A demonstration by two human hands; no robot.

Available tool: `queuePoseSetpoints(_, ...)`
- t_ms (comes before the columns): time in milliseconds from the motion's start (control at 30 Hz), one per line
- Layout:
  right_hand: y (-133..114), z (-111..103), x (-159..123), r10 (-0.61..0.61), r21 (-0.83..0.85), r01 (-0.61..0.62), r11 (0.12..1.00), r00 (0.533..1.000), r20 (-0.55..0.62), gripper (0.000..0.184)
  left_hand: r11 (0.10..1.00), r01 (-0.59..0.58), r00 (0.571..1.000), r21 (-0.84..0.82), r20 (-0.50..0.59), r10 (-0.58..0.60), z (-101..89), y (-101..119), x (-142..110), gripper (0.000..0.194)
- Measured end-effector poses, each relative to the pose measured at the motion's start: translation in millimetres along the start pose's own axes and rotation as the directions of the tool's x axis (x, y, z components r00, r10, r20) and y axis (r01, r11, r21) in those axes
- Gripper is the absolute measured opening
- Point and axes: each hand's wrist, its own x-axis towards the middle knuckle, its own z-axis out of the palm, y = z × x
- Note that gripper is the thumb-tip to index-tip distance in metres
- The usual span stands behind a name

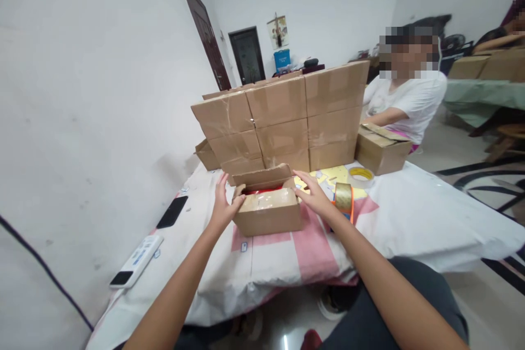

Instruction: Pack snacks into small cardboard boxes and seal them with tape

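Observation:
A small cardboard box (268, 219) stands in front of me on the table, its far flap (262, 178) raised and its near flap lying lower. A strip of something red (266, 191) shows through the gap. My left hand (225, 205) grips the box's left end, thumb on the near flap and fingers towards the back. At the right end my right hand (314, 194) holds it likewise, thumb at the near corner and fingers by the raised flap. Just right of that hand is a tape dispenser (343, 199) with a roll of tan tape.
Stacked cardboard boxes (279, 120) form a wall behind. A yellow tape roll (361, 174) and another box (381, 150) lie to the right, near a seated person (406, 93). A black phone (173, 212) and a white device (137, 262) lie on the tablecloth (430, 219) at left.

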Motion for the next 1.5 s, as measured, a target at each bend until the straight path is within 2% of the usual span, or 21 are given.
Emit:
queuePoseSetpoints(67, 0.6, 0.4, -0.6, 0.016, 0.022, -0.016, 1.0, 1.0, -0.008, 0.06, 0.993, -0.04, 0.998, 0.114, 0.059, 0.033, -2.3, 4.0, 6.2, 0.078)
queuePoseSetpoints(133, -1.9, 1.7, -0.8, 0.005, 0.052, -0.006, 0.999, 1.0, 0.015, 0.056, 0.979, -0.1, 0.987, 0.176, 0.142, 0.075, -6.5, 9.4, 10.9, 0.066)
queuePoseSetpoints(267, -15.9, 4.7, -3.9, -0.144, -0.118, 0.156, 0.981, 0.985, 0.098, 0.028, 0.958, -0.221, 0.929, 0.181, 0.336, 0.151, -15.6, 20.6, 7.2, 0.036)
queuePoseSetpoints(333, -23.2, 1.3, -7.4, -0.145, -0.245, 0.176, 0.953, 0.979, 0.14, 0.027, 0.95, -0.257, 0.899, 0.179, 0.404, 0.167, -18.5, 23.8, 0.2, 0.04)
queuePoseSetpoints(400, -25.7, -9.6, -10.5, -0.12, -0.358, 0.145, 0.922, 0.989, 0.091, 0.028, 0.945, -0.268, 0.887, 0.188, 0.431, 0.166, -19.5, 25.3, -6.9, 0.05)
queuePoseSetpoints(467, -20.5, -28.4, -12.7, -0.11, -0.444, 0.05, 0.895, 0.988, -0.111, 0.03, 0.935, -0.276, 0.882, 0.221, 0.444, 0.156, -18.0, 26.2, -12.4, 0.06)
queuePoseSetpoints(500, -14.8, -39.7, -13.8, -0.096, -0.463, -0.036, 0.886, 0.961, -0.259, 0.032, 0.928, -0.279, 0.883, 0.246, 0.446, 0.147, -16.3, 26.8, -14.6, 0.062)
queuePoseSetpoints(567, 0.6, -61.5, -17.3, 0.002, -0.404, -0.252, 0.879, 0.85, -0.526, 0.032, 0.913, -0.275, 0.893, 0.302, 0.433, 0.125, -11.1, 28.5, -17.8, 0.06)
queuePoseSetpoints(600, 8.9, -70.2, -20.3, 0.108, -0.307, -0.349, 0.886, 0.797, -0.594, 0.031, 0.907, -0.268, 0.902, 0.326, 0.416, 0.116, -7.8, 29.4, -19.2, 0.059)
queuePoseSetpoints(633, 16.7, -76.4, -24.4, 0.237, -0.182, -0.422, 0.888, 0.761, -0.604, 0.031, 0.904, -0.258, 0.912, 0.341, 0.394, 0.112, -4.3, 30.0, -20.4, 0.059)
queuePoseSetpoints(700, 28.2, -80.7, -35.4, 0.456, 0.06, -0.493, 0.868, 0.742, -0.491, 0.031, 0.905, -0.246, 0.932, 0.348, 0.343, 0.121, 2.5, 29.9, -23.2, 0.058)
queuePoseSetpoints(767, 32.7, -76.6, -48.4, 0.522, 0.197, -0.485, 0.852, 0.762, -0.383, 0.031, 0.902, -0.251, 0.941, 0.351, 0.308, 0.142, 7.9, 27.5, -26.2, 0.053)
queuePoseSetpoints(900, 30.4, -64.0, -66.9, 0.45, 0.246, -0.385, 0.89, 0.832, -0.325, 0.033, 0.886, -0.236, 0.961, 0.4, 0.233, 0.151, 12.4, 21.8, -26.5, 0.055)
queuePoseSetpoints(967, 28.6, -60.8, -69.0, 0.407, 0.254, -0.342, 0.905, 0.869, -0.283, 0.035, 0.875, -0.284, 0.958, 0.392, 0.159, 0.239, 13.1, 26.2, -20.6, 0.062)
queuePoseSetpoints(1067, 22.2, -54.2, -66.1, 0.367, 0.263, -0.307, 0.915, 0.903, -0.223, 0.036, 0.833, -0.482, 0.869, 0.272, 0.021, 0.495, 20.6, 53.4, -10.0, 0.055)
queuePoseSetpoints(1133, 10.7, -46.0, -62.6, 0.334, 0.313, -0.273, 0.91, 0.929, -0.16, 0.039, 0.829, -0.538, 0.838, 0.15, -0.007, 0.545, 35.9, 81.8, -6.1, 0.045)
queuePoseSetpoints(1200, -7.6, -37.2, -60.0, 0.269, 0.394, -0.202, 0.897, 0.955, -0.123, 0.043, 0.895, -0.447, 0.893, 0.018, 0.076, 0.444, 60.9, 109.1, -5.1, 0.048)
queuePoseSetpoints(1267, -29.4, -31.4, -59.4, 0.195, 0.47, -0.113, 0.875, 0.972, -0.129, 0.046, 0.942, -0.313, 0.927, -0.118, 0.18, 0.33, 89.9, 127.7, -5.7, 0.07)
queuePoseSetpoints(1367, -56.5, -30.8, -61.4, 0.121, 0.536, -0.035, 0.843, 0.985, -0.126, 0.049, 0.926, -0.183, 0.903, -0.33, 0.316, 0.291, 123.0, 136.5, -6.3, 0.087)
queuePoseSetpoints(1433, -64.9, -33.3, -62.6, 0.093, 0.543, -0.02, 0.84, 0.99, -0.108, 0.053, 0.91, -0.146, 0.878, -0.388, 0.373, 0.3, 131.6, 136.1, -6.2, 0.085)
queuePoseSetpoints(1500, -65.8, -35.6, -62.8, 0.08, 0.52, 0.003, 0.854, 0.987, -0.138, 0.056, 0.925, -0.137, 0.87, -0.355, 0.404, 0.284, 131.8, 136.7, -8.1, 0.083)
